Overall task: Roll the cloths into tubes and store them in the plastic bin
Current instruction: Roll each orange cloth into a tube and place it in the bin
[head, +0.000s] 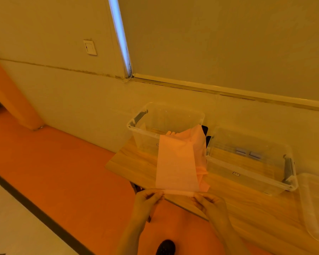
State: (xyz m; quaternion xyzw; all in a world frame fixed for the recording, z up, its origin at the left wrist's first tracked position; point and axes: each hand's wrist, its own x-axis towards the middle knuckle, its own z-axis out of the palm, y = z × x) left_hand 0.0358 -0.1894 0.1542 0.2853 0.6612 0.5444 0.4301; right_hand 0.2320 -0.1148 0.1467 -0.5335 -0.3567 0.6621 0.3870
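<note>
Step in hand: starting the roll on a pink cloth [177,162]. Cloth lies stretched over the wooden worktop [136,166], far end draped over the rim of the left clear bin [145,129], near edge at the worktop's front. Left hand [147,199] and right hand [210,201] each pinch that near edge, which looks turned over into a thin first fold. More pink fabric sits bunched beneath, to its right. A second clear bin [250,170] stands just beside. Next move, by my judgement: roll away from the body, keeping both ends level so the tube stays even.
</note>
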